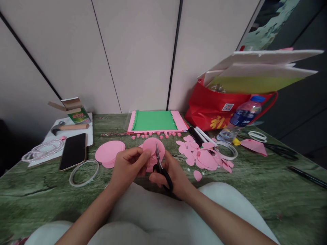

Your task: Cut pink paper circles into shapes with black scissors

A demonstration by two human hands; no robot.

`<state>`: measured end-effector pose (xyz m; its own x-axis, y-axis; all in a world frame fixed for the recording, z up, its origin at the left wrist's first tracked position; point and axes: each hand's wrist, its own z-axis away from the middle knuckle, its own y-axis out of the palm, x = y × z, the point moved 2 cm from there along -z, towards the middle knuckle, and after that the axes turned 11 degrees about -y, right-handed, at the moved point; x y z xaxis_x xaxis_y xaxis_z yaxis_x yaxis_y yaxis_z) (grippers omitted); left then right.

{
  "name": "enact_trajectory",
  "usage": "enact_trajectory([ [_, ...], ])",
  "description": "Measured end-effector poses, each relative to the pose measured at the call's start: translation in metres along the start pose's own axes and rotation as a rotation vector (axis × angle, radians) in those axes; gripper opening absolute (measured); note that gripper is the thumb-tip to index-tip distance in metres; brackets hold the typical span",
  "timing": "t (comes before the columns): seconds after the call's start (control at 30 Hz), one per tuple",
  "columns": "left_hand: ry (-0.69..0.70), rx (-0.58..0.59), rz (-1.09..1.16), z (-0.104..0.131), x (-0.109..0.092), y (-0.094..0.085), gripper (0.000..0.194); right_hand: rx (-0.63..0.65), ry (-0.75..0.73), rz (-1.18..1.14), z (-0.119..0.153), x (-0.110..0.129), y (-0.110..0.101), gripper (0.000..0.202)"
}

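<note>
Between thumb and fingers, my left hand pinches a pink paper circle. My right hand is closed round the black handles of a pair of scissors, whose blades lie over the circle's right part. Other pink paper lies behind and under my fingers, partly hidden. To the left of my hands rests a stack of pink paper circles. Right of them is a heap of pink paper scraps, with one small pink piece lying apart in front.
Behind my hands are a row of small pink pieces and a green sheet on pink paper. At left lie a phone, tape roll, bead strings and hammer. A bottle and red bag stand right.
</note>
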<state>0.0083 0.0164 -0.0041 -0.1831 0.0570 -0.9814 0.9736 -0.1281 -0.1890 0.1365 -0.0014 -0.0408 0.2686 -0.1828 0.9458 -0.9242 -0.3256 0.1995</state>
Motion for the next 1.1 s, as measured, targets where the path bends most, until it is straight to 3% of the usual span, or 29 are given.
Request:
enact_trajectory([
  [0.27,0.061,-0.063,-0.066,0.000,0.000,-0.002,0.029,0.062,0.022,0.017,0.002,-0.002,0.000,0.061],
  [0.57,0.141,-0.044,-0.272,0.000,-0.002,-0.003,0.029,0.024,-0.021,-0.033,0.001,-0.004,-0.003,0.058],
  [0.77,0.083,-0.054,-0.238,-0.002,-0.003,-0.003,0.031,-0.060,0.062,0.020,0.000,-0.004,-0.002,0.079],
  [0.9,0.024,-0.007,-0.159,-0.003,0.001,-0.003,0.033,-0.105,0.094,0.041,-0.002,-0.013,-0.005,0.079],
  [1.1,-0.141,-0.043,0.023,-0.015,0.012,-0.011,0.027,-0.244,0.099,0.090,-0.008,-0.019,-0.016,0.080],
])
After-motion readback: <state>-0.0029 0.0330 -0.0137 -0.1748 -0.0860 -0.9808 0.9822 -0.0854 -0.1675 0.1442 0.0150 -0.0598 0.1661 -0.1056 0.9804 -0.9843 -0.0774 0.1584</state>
